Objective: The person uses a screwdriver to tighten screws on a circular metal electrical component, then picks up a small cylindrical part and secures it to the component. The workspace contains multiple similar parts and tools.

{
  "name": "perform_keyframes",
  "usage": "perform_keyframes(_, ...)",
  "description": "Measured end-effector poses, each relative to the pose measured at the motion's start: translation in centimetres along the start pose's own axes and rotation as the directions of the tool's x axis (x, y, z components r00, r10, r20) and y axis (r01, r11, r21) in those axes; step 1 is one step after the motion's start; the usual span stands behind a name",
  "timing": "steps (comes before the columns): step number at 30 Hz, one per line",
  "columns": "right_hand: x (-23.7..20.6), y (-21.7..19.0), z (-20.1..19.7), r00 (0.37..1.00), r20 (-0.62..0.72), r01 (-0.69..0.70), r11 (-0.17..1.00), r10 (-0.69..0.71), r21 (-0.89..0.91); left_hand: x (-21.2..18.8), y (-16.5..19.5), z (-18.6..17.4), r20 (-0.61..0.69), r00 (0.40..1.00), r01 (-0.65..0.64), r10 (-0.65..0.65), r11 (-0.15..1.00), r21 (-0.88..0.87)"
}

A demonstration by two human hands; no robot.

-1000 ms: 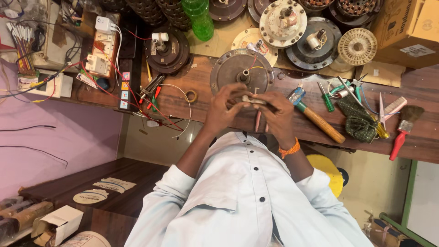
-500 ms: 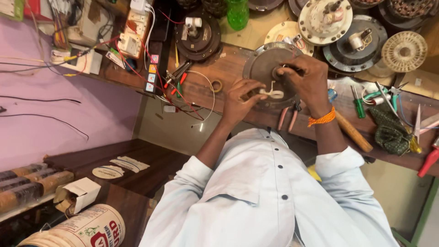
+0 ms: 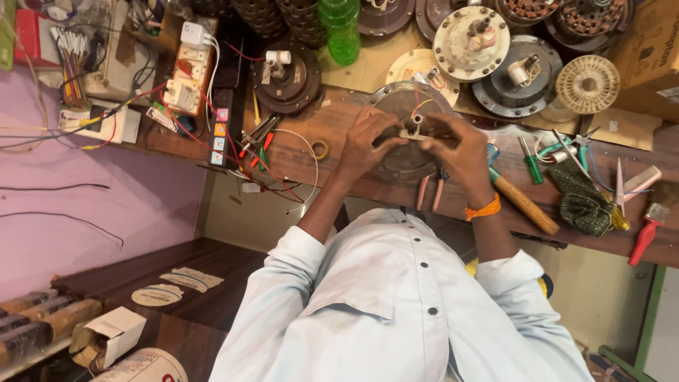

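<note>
A round grey fan motor housing [image 3: 400,105] lies on the wooden workbench [image 3: 339,166] in front of me. My left hand [image 3: 364,145] and my right hand [image 3: 460,145] meet over its hub. Both pinch a small pale part [image 3: 414,130] there, with thin yellow and red wires rising from it. An orange band circles my right wrist. My fingers hide the underside of the part and much of the housing's middle. My pale shirt fills the bottom of the view.
Pink-handled pliers [image 3: 428,191] and a wooden-handled hammer [image 3: 523,205] lie by my right wrist. A green screwdriver [image 3: 530,166], a red-handled brush [image 3: 647,230], a green bottle [image 3: 339,28], several motor parts and a wired switch board [image 3: 185,78] crowd the bench.
My hands have come down from just above the housing onto its hub, bringing the small pale part with them. The view has shifted slightly.
</note>
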State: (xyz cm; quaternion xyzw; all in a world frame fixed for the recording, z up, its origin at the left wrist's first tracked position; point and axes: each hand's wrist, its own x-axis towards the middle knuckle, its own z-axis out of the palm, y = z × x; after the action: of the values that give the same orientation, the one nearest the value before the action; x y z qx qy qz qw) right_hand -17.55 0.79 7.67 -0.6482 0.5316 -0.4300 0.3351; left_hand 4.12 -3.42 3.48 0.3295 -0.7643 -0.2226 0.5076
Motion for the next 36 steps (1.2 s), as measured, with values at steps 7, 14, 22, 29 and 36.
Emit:
perform_keyframes(7,-0.5,1.8,1.2,0.993,-0.077,0.074,0.974,-0.092,-0.215,0.6,-0.2,0.4,0.025,0.998,0.057,-0.058,0.998,0.015)
perform_keyframes(14,-0.4,2.2,2.1,0.975,-0.160,0.118,0.970,-0.153,-0.211,1.0,-1.1,0.1,0.136,0.989,0.058,-0.057,0.998,-0.005)
perform_keyframes(22,0.0,2.3,1.8,0.982,-0.154,0.071,0.975,-0.105,-0.211,1.7,-0.8,-0.4,0.349,0.933,0.135,-0.090,0.985,-0.107)
perform_keyframes(29,0.1,0.6,0.5,0.971,-0.144,0.161,0.968,-0.190,-0.194,0.0,0.0,1.2,0.230,0.960,0.139,-0.162,0.984,0.115)
perform_keyframes(36,-6.1,8.5,-9.3,0.844,-0.530,-0.281,0.910,0.083,-0.304,-1.6,3.5,4.3,-0.044,0.989,0.148,-0.141,0.959,0.242)
